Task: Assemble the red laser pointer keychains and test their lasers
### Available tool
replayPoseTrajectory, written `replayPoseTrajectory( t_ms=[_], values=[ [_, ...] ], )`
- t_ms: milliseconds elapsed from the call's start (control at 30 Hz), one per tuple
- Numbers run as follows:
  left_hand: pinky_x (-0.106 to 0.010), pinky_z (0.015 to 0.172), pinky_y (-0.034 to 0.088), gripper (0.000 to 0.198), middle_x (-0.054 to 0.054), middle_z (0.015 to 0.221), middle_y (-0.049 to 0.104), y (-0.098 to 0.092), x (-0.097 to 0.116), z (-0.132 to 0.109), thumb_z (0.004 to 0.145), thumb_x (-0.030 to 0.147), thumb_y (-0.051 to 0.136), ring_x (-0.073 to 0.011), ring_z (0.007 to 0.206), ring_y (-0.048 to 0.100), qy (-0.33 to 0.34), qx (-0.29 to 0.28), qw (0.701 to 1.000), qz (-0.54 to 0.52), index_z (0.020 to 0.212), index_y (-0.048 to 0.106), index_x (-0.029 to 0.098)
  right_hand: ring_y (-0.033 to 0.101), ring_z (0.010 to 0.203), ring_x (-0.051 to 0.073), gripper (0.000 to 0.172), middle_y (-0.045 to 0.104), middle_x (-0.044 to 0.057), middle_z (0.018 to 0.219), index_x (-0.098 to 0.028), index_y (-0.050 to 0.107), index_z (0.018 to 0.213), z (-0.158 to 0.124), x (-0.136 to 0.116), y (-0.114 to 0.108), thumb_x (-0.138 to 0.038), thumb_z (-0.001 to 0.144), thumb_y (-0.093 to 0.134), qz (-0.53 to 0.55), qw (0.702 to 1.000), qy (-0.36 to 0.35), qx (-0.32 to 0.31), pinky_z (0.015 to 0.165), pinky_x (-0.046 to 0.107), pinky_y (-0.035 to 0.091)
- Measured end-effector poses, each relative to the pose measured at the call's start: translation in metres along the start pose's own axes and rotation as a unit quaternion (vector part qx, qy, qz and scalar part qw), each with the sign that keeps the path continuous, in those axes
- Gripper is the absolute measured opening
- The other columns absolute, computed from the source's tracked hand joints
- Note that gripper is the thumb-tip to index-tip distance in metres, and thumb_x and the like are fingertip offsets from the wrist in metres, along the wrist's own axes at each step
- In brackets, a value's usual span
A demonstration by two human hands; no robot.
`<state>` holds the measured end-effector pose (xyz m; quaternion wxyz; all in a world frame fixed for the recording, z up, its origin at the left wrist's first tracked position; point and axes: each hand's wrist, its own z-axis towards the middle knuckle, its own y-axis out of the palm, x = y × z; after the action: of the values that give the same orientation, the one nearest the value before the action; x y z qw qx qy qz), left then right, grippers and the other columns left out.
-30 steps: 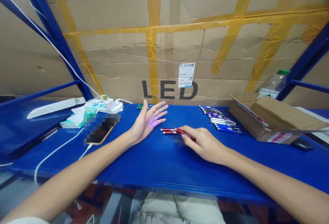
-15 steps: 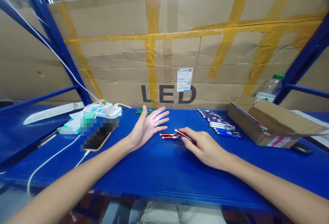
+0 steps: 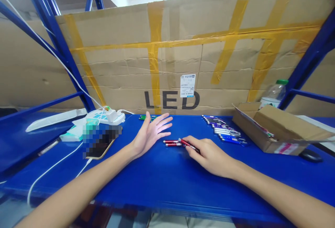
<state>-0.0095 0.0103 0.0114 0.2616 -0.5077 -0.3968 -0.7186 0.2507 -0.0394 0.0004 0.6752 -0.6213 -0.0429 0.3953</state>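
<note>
My right hand (image 3: 209,155) holds a small red metal penlight (image 3: 188,145) between thumb and fingers, its silver tip pointing left. Just left of it, two more red penlights (image 3: 172,144) lie side by side on the blue table (image 3: 162,179). My left hand (image 3: 151,132) is raised above the tabletop, palm turned towards the penlight, fingers spread and holding nothing. Behind that hand are green penlights (image 3: 142,117), partly hidden by it. A row of blue, black, purple and silver penlights (image 3: 222,129) with clips lies to the right.
An open cardboard box (image 3: 277,133) stands at the right, a dark mouse-like object (image 3: 311,155) beside it and a plastic bottle (image 3: 274,93) behind. Left are a phone (image 3: 103,144) on a white cable and a power strip (image 3: 115,118). A big LED carton (image 3: 125,71) walls the back.
The pinkish light spot on my left palm has faded. My right hand has lowered slightly, bringing the penlight's tip close to the two lying ones. The view has tilted up a little.
</note>
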Motion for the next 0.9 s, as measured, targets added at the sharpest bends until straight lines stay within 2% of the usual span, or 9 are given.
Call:
replayPoseTrajectory(
  t_ms=[100, 167, 300, 367, 533, 600, 667, 767, 900],
  values=[
    [-0.06, 0.126, 0.032, 0.088, -0.015, 0.172, 0.044, -0.002, -0.001, 0.001, 0.103, 0.083, 0.024, -0.0412, 0.161, 0.034, -0.002, 0.004, 1.0, -0.002, 0.157, 0.058, 0.023, 0.066, 0.071, 0.021, 0.033, 0.073, 0.002, 0.087, -0.024, 0.062, 0.129, -0.004, -0.004, 0.001, -0.038, 0.114, 0.037, 0.013, 0.998, -0.039, -0.042, 0.068, 0.031, 0.039],
    [-0.06, 0.127, 0.032, 0.09, -0.015, 0.172, 0.043, -0.002, -0.001, 0.001, 0.103, 0.084, 0.022, -0.041, 0.161, 0.034, -0.006, -0.001, 1.0, 0.003, 0.158, 0.057, 0.023, 0.066, 0.069, 0.022, 0.035, 0.071, 0.002, 0.082, -0.023, 0.062, 0.13, -0.003, -0.003, 0.002, -0.04, 0.115, 0.035, 0.008, 0.999, -0.024, -0.024, 0.067, 0.031, 0.038],
    [-0.06, 0.128, 0.03, 0.09, -0.014, 0.173, 0.043, -0.001, -0.001, -0.001, 0.103, 0.083, 0.019, -0.0401, 0.161, 0.035, -0.009, -0.007, 1.0, 0.011, 0.16, 0.054, 0.023, 0.065, 0.066, 0.023, 0.039, 0.069, 0.002, 0.076, -0.021, 0.061, 0.134, 0.002, 0.006, 0.0, -0.04, 0.114, 0.034, -0.003, 0.998, 0.04, 0.057, 0.065, 0.032, 0.037],
    [-0.06, 0.128, 0.03, 0.091, -0.014, 0.173, 0.042, -0.001, 0.0, -0.001, 0.103, 0.083, 0.018, -0.04, 0.161, 0.035, -0.009, -0.007, 1.0, 0.009, 0.161, 0.054, 0.023, 0.065, 0.065, 0.023, 0.038, 0.07, 0.002, 0.075, -0.021, 0.062, 0.132, 0.003, 0.008, -0.001, -0.04, 0.114, 0.035, -0.008, 0.997, 0.051, 0.059, 0.064, 0.032, 0.037],
    [-0.061, 0.127, 0.029, 0.091, -0.015, 0.172, 0.043, -0.001, -0.001, 0.001, 0.102, 0.085, 0.022, -0.0415, 0.161, 0.033, -0.005, -0.015, 1.0, 0.003, 0.159, 0.056, 0.023, 0.065, 0.067, 0.019, 0.03, 0.074, 0.002, 0.084, -0.023, 0.066, 0.121, -0.002, -0.003, -0.001, -0.036, 0.113, 0.04, 0.014, 0.997, -0.049, -0.06, 0.067, 0.03, 0.04],
    [-0.062, 0.128, 0.027, 0.091, -0.015, 0.172, 0.044, -0.001, 0.0, 0.002, 0.101, 0.086, 0.023, -0.0414, 0.161, 0.033, -0.005, -0.011, 1.0, 0.004, 0.16, 0.055, 0.023, 0.065, 0.067, 0.019, 0.029, 0.074, 0.002, 0.084, -0.023, 0.066, 0.119, -0.004, -0.007, 0.0, -0.035, 0.113, 0.04, 0.015, 0.994, -0.07, -0.082, 0.066, 0.029, 0.04],
    [-0.062, 0.128, 0.027, 0.09, -0.015, 0.171, 0.044, -0.001, 0.0, 0.002, 0.102, 0.085, 0.024, -0.0413, 0.161, 0.033, -0.007, -0.006, 1.0, 0.004, 0.16, 0.055, 0.024, 0.066, 0.067, 0.02, 0.03, 0.074, 0.002, 0.083, -0.023, 0.066, 0.122, -0.005, -0.007, 0.001, -0.036, 0.113, 0.04, 0.005, 0.996, -0.06, -0.064, 0.066, 0.03, 0.039],
    [-0.061, 0.128, 0.029, 0.09, -0.013, 0.171, 0.045, -0.001, -0.001, 0.001, 0.102, 0.085, 0.02, -0.0405, 0.16, 0.035, -0.01, -0.006, 1.0, 0.005, 0.16, 0.055, 0.025, 0.066, 0.064, 0.022, 0.036, 0.07, 0.001, 0.074, -0.022, 0.064, 0.128, -0.002, 0.0, -0.001, -0.04, 0.113, 0.036, -0.013, 1.0, 0.001, 0.004, 0.063, 0.03, 0.037],
    [-0.058, 0.128, 0.031, 0.09, -0.012, 0.171, 0.046, -0.001, -0.002, -0.001, 0.102, 0.085, 0.019, -0.0391, 0.159, 0.038, -0.011, -0.007, 1.0, 0.012, 0.159, 0.056, 0.025, 0.062, 0.058, 0.022, 0.038, 0.066, 0.0, 0.068, -0.022, 0.065, 0.125, 0.003, 0.009, -0.003, -0.042, 0.112, 0.036, -0.022, 0.996, 0.056, 0.07, 0.06, 0.03, 0.034]
  ],
)
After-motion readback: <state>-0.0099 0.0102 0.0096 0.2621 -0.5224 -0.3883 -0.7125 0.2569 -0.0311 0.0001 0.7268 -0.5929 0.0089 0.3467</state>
